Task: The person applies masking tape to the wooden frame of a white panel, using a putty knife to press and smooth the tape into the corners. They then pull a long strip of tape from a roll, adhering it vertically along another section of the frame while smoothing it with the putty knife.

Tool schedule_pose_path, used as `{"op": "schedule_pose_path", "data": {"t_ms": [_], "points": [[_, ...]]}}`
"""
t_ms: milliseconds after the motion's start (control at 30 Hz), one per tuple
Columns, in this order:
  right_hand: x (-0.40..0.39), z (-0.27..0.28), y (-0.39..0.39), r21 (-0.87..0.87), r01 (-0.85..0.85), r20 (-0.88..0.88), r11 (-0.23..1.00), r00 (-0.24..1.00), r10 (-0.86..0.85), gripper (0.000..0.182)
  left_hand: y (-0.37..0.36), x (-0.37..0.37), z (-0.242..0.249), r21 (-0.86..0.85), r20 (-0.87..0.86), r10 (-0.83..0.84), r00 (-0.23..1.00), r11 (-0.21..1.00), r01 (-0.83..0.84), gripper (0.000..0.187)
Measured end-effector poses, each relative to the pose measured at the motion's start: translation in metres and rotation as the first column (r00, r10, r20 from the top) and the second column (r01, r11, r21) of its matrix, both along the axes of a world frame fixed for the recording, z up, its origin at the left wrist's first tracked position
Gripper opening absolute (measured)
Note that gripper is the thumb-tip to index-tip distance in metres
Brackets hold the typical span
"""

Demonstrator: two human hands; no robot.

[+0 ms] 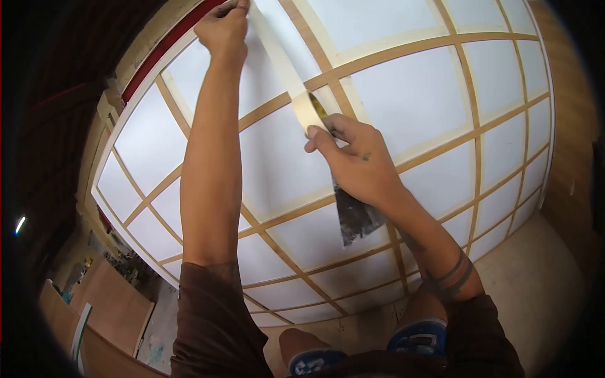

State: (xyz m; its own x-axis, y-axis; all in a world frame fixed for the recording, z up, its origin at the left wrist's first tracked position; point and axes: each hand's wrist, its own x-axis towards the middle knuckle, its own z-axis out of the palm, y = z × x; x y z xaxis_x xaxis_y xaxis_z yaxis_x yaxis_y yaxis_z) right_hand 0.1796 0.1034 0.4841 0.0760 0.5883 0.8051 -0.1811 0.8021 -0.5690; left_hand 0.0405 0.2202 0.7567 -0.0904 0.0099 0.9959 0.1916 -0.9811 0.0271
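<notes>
"White panels [283, 165] with wooden strips [267, 112] stand before my remote view; a small light [20, 225] glows at far left. Hands?"

"My right hand [368, 160] is closed on the tape roll [305, 114], in front of the panels; a dark flat piece [356, 219] shows below. My left hand [224, 30] is bunched near the tape strip's [274, 47] upper end; I cannot tell whether it grips."

"Handling advice?"

"Keep tension even, the strip untwisted, the roll square to its line."

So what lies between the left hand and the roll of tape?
A pale, pulled-out strip of tape spans the stretch between the left hand and the roll; the head view shows it.
</notes>
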Motion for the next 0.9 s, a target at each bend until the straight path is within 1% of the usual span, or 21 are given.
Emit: {"op": "schedule_pose_path", "data": {"t_ms": [33,67,133,167,200,267,300,367,400,467,500,567,600,633,667,700,733,767,800,833,900], "points": [[0.003,-0.002,0.000,-0.053,-0.003,0.012,0.999,1.000,0.003,0.028,0.002,0.005,-0.004,-0.022,0.005,0.085,0.996,0.996,-0.085,0.016],[0.004,-0.001,0.001,-0.052,-0.004,0.011,0.999,1.000,0.005,0.028,0.004,0.009,-0.009,-0.021,0.004,0.087,0.996,0.996,-0.087,0.016],[0.010,0.008,0.004,-0.043,-0.006,-0.087,0.999,0.996,0.002,0.029,-0.003,0.018,-0.015,0.032,0.014,0.312,0.950,0.949,-0.313,0.022],[0.016,0.013,0.002,-0.078,-0.025,-0.062,0.997,0.998,0.020,0.031,-0.011,0.019,-0.014,0.056,-0.015,0.468,0.884,0.883,-0.466,0.029],[0.019,0.017,0.000,-0.079,-0.026,-0.064,0.997,0.998,0.021,0.031,-0.013,0.019,-0.013,0.057,-0.016,0.468,0.883,0.882,-0.467,0.029],[0.023,0.023,-0.001,-0.111,-0.033,-0.016,0.993,0.999,0.032,0.033,-0.019,0.020,-0.012,0.105,-0.079,0.650,0.756,0.760,-0.642,0.032],[0.024,0.022,-0.002,-0.111,-0.034,-0.015,0.993,0.999,0.032,0.033,-0.020,0.020,-0.011,0.104,-0.078,0.650,0.756,0.759,-0.642,0.032],[0.025,0.024,-0.004,-0.124,-0.031,0.013,0.992,0.999,0.033,0.034,-0.024,0.017,-0.007,0.035,-0.136,0.583,0.801,0.811,-0.585,0.033],[0.025,0.024,-0.005,-0.119,-0.032,0.015,0.992,0.999,0.034,0.034,-0.024,0.015,-0.004,0.038,-0.133,0.585,0.800,0.810,-0.586,0.033],[0.025,0.023,-0.006,-0.111,-0.040,0.000,0.993,0.999,0.040,0.033,-0.020,0.012,0.002,0.018,-0.190,0.505,0.842,0.859,-0.511,0.036],[0.027,0.023,-0.006,-0.110,-0.040,0.001,0.993,0.999,0.040,0.033,-0.026,0.015,-0.001,0.019,-0.190,0.505,0.842,0.859,-0.511,0.036],[0.029,0.025,-0.004,-0.080,-0.036,0.017,0.996,0.999,0.038,0.033,-0.039,0.022,-0.005,-0.093,-0.213,0.455,0.865,0.872,-0.481,0.036],[0.031,0.026,-0.005,-0.075,-0.038,0.014,0.996,0.999,0.039,0.033,-0.039,0.020,0.002,-0.087,-0.214,0.457,0.864,0.872,-0.483,0.036],[0.032,0.027,-0.007,-0.068,-0.032,0.018,0.997,0.999,0.034,0.033,-0.038,0.015,0.012,-0.271,-0.307,0.390,0.868,0.838,-0.473,0.036],[0.034,0.029,-0.009,-0.061,-0.026,0.022,0.998,0.999,0.027,0.033,-0.034,0.011,0.019,-0.445,-0.383,0.305,0.872,0.767,-0.463,0.035],[0.036,0.029,-0.011,-0.060,-0.026,0.021,0.998,0.999,0.027,0.033,-0.028,0.014,0.018,-0.545,-0.282,0.213,0.935,0.767,-0.339,0.028],[0.039,0.029,-0.012,-0.066,-0.038,0.029,0.997,0.999,0.040,0.033,-0.026,0.012,0.022,-0.544,-0.282,0.213,0.935,0.767,-0.339,0.028],[0.040,0.030,-0.013,-0.073,-0.049,0.039,0.996,0.998,0.052,0.032,-0.026,0.010,0.029,-0.625,-0.268,0.033,0.963,0.755,-0.199,0.025],[0.040,0.029,-0.013,-0.072,-0.048,0.039,0.996,0.998,0.051,0.032,-0.026,0.009,0.032,-0.698,-0.235,-0.148,0.961,0.713,-0.061,0.021],[0.040,0.029,-0.012,-0.067,-0.029,0.048,0.997,0.998,0.033,0.032,-0.026,0.011,0.035,-0.697,-0.236,-0.150,0.960,0.715,-0.060,0.021],[0.040,0.029,-0.011,-0.065,-0.010,0.053,0.998,0.999,0.014,0.032,-0.028,0.015,0.038,-0.783,0.041,-0.263,0.964,0.591,0.195,0.016]]}}
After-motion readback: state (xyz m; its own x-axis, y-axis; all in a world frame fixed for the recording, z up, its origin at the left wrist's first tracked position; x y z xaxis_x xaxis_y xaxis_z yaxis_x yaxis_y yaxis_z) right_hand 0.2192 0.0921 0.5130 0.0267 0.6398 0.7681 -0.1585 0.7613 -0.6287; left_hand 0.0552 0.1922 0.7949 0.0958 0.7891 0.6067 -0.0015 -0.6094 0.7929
